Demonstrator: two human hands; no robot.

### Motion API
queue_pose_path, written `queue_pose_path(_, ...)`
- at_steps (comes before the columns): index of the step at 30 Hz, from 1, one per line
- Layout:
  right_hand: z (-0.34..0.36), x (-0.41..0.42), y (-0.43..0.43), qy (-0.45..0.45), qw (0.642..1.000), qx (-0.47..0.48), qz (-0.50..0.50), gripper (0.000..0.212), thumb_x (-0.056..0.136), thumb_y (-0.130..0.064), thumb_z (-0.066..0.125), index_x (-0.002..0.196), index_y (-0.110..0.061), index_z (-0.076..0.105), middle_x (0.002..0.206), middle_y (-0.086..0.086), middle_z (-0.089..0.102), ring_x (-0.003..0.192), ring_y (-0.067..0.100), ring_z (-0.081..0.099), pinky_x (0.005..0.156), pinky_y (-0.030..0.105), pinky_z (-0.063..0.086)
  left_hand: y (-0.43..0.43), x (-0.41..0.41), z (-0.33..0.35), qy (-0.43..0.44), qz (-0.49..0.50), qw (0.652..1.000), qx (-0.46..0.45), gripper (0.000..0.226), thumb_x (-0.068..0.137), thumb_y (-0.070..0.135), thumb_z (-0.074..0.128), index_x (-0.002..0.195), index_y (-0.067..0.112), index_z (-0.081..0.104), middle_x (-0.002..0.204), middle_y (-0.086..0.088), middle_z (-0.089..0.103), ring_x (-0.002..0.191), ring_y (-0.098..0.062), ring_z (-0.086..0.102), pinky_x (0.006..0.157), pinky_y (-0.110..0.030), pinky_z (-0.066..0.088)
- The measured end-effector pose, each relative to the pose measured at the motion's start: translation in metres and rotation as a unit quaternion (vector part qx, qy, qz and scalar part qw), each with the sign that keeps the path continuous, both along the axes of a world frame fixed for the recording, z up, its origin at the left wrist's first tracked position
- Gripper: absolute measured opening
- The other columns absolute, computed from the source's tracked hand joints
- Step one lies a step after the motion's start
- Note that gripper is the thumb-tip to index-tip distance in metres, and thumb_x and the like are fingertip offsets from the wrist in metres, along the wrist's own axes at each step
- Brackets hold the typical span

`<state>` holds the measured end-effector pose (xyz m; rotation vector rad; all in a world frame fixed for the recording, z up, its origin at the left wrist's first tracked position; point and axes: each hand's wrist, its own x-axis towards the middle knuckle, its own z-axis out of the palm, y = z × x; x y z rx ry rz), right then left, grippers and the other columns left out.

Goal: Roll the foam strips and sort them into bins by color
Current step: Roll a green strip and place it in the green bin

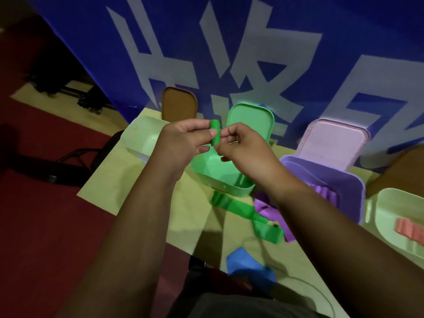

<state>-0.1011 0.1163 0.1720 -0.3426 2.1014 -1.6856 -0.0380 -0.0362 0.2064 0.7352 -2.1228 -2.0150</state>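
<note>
Green foam roll (215,135) is held upright over the open green bin (229,189) by the table's (128,187) far edge, left grip (183,138) pinching its middle & right grip (243,148) pinching its lower end (prob. so it can't uncoil before dropping in).

Head view looks down, close over table (119,180)
</note>
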Motion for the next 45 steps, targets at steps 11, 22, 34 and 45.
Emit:
queue_pose_path(11,-0.062,-0.034,-0.089,-0.122,0.988,0.089,-0.012,0.017,0.104,-0.004,0.052,0.112,-0.005,0.067,0.098,0.006,0.072,0.080,0.017,0.070,0.071,0.034,0.060,-0.093,-0.053,-0.088,-0.095,-0.048,0.993,-0.044,0.031,0.093,0.012,0.083,0.119,0.027,0.080,0.096,-0.004,0.078,0.093,-0.023,0.076,0.090,-0.037,0.066)
queue_pose_path(22,-0.134,-0.060,-0.026,-0.191,0.949,0.124,-0.218,0.026,0.103,0.000,0.046,0.097,-0.007,0.070,0.092,0.017,0.074,0.071,0.022,0.066,0.068,0.036,0.058,-0.053,-0.118,-0.189,-0.182,-0.180,0.961,-0.101,0.024,0.087,0.014,0.087,0.102,0.029,0.075,0.088,-0.001,0.075,0.075,-0.024,0.077,0.085,-0.048,0.068)
queue_pose_path(34,-0.152,-0.077,0.013,-0.237,0.925,0.022,-0.296,0.020,0.109,-0.010,0.051,0.107,-0.002,0.070,0.089,0.016,0.072,0.058,0.026,0.068,0.057,0.037,0.061,0.011,-0.164,-0.265,-0.291,-0.245,0.907,-0.183,0.014,0.090,0.002,0.068,0.090,0.010,0.079,0.091,-0.012,0.076,0.092,-0.035,0.074,0.080,-0.036,0.060)
queue_pose_path(45,-0.161,-0.083,0.022,-0.241,0.925,0.003,-0.294,0.021,0.106,-0.015,0.053,0.110,-0.003,0.071,0.085,0.015,0.076,0.056,0.029,0.067,0.056,0.036,0.058,0.032,-0.164,-0.299,-0.319,-0.227,0.897,-0.206,0.016,0.106,0.005,0.059,0.101,0.007,0.075,0.089,-0.007,0.065,0.089,-0.025,0.059,0.067,-0.018,0.043)
